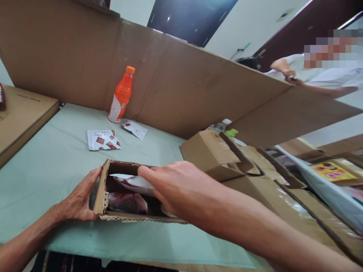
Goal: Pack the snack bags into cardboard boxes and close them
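Observation:
An open, narrow cardboard box (100, 194) stands on the pale green tabletop. My left hand (78, 200) grips its left end, thumb at the near corner and fingers at the far one. Reaching into the box from the right, my right hand (174, 185) is closed on a white snack pouch (134, 182); its fingertips are partly hidden. A dark reddish packet (127, 203) lies inside along the near wall. Beyond the box, a white pouch with reddish-brown squares (104, 140) lies flat, with a smaller-looking white pouch (135, 129) behind it.
An orange drink bottle (121, 96) stands against the tall cardboard partition (170, 75). Several open cardboard boxes (210, 155) crowd the right side, one holding bottles. At left lies a flat carton (25, 117). Behind the partition at right is another person (297, 71).

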Available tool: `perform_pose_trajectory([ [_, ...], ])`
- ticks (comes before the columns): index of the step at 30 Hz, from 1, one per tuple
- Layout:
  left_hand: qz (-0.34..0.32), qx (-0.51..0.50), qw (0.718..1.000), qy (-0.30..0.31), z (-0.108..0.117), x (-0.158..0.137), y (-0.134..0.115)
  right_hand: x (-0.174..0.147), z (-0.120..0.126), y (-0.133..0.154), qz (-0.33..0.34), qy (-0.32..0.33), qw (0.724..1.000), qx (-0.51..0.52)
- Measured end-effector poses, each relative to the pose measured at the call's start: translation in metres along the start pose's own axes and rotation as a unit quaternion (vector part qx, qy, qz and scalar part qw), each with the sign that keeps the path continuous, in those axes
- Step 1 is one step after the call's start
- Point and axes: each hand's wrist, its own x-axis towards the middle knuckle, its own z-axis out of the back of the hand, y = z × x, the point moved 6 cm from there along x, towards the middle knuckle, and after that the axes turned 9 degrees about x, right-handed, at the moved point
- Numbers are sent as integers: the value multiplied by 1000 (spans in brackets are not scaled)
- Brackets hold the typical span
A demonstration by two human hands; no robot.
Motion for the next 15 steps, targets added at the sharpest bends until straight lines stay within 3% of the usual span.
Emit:
perform_pose_trajectory([
  [2, -9, 4, 1000, -6, -1, 0, 1, 30, -21, 15, -7, 126, 989, -81],
  [4, -15, 7, 1000, -9, -3, -1, 2, 54, -38, 25, -19, 208, 973, -104],
  [8, -20, 4, 1000, -18, -5, -3, 3, 63, -38, 33, 30, 203, 978, 41],
  [11, -21, -3, 1000, -20, -8, -4, 3, 34, -2, 15, 58, 69, 972, 216],
  [13, -24, -8, 999, -19, -11, -6, 4, 15, 31, -18, 28, -102, 952, 289],
  [15, -26, -8, 1000, -15, -14, -9, 5, 7, 50, -61, -31, -252, 911, 324],
])
